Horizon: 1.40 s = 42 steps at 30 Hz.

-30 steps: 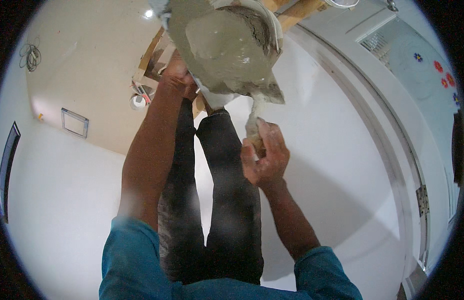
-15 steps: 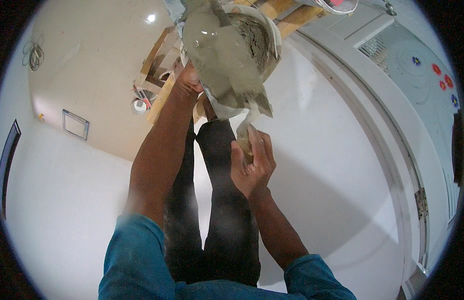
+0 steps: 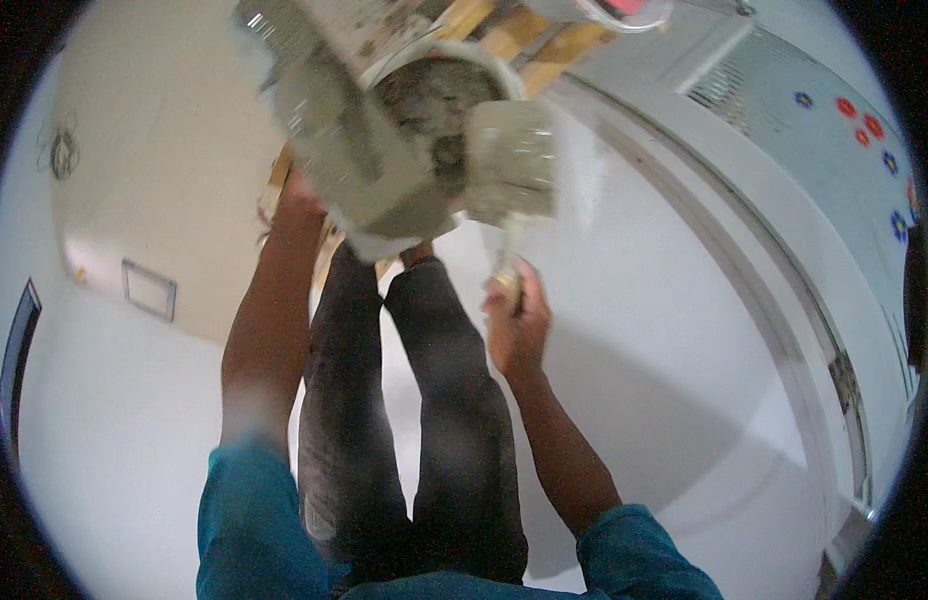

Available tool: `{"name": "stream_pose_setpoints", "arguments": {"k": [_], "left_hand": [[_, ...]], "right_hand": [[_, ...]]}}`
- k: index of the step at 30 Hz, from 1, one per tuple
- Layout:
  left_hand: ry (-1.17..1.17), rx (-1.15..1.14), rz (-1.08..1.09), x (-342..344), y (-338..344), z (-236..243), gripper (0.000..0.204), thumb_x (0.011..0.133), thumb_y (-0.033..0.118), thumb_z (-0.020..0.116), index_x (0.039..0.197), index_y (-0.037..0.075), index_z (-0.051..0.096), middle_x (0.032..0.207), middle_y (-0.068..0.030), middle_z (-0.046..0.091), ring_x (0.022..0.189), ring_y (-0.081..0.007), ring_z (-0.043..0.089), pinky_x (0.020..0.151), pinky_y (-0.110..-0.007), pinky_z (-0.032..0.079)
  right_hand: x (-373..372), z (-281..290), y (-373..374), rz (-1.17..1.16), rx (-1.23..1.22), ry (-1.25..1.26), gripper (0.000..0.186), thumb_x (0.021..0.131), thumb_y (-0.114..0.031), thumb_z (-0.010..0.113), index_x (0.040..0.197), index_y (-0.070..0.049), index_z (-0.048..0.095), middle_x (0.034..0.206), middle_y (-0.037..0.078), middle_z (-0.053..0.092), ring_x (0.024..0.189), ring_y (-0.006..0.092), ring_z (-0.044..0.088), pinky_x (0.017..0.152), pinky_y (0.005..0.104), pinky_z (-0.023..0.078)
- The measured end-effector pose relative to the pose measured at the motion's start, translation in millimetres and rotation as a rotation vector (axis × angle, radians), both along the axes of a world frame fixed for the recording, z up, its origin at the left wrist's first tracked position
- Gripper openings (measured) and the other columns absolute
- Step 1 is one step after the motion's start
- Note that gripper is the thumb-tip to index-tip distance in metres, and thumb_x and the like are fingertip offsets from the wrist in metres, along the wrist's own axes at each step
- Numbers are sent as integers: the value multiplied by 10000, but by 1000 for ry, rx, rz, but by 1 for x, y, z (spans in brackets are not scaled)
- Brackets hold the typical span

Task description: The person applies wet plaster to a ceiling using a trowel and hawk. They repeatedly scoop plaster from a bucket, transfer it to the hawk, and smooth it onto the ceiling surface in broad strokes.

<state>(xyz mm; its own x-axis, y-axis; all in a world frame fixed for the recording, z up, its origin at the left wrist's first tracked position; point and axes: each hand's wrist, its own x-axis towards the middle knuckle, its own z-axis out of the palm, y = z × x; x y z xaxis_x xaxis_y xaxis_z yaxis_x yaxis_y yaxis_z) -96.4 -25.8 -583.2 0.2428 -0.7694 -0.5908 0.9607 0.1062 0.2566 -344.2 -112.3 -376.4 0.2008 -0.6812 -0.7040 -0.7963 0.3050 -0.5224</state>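
Trowel (grey-smeared) in right fingers

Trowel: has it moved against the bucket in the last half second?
Yes, to the right. Judged against the bucket, the trowel has shifted from over the board to in front of the bucket's right side.

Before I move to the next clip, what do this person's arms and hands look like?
Teal-blue short sleeves cover the upper arms and end near the elbows; the forearms are bare. The right hand is ungloved, with no watch or band visible at its wrist. The left hand is blurred and partly hidden, so finer details there cannot be told.
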Motion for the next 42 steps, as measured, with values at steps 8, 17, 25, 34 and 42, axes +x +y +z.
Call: {"name": "stream_pose_setpoints", "arguments": {"k": [8,17,25,34,42], "left_hand": [[17,-30,-18,8,21,85,377,891,233,591,1224,66,528,1148,-104,597,1015,-234,601,864,-389,510],[429,-269,90,-69,-44,219,338,903,238,575,1195,71,545,1117,-102,609,977,-232,619,821,-386,532],[69,-128,-105,-103,-105,447,523,889,442,560,1263,86,474,1179,-99,572,1066,-269,571,893,-460,484],[254,-587,-237,-204,-122,606,628,845,547,567,1280,116,428,1266,-62,510,1174,-240,488,985,-459,419],[-550,-631,-530,-250,-180,672,669,743,485,723,1220,100,456,1172,-56,545,1102,-240,525,915,-405,465]], "right_hand": [[15,-79,-16,329,76,28,375,892,-216,549,1233,-68,495,930,143,625,784,246,630,714,357,502],[-40,66,-10,530,-68,-91,407,925,-297,497,1249,-52,485,1224,145,544,1121,328,510,975,410,391],[-63,252,7,223,-422,27,481,790,-317,676,1172,-60,539,1157,167,576,1050,350,563,898,448,456],[-69,487,32,267,-1106,70,418,773,-197,657,1174,-117,570,1022,190,587,939,356,583,784,454,472],[-99,545,-42,122,-1289,469,324,811,-211,629,1093,-60,577,945,183,604,884,366,586,722,498,467]]}}
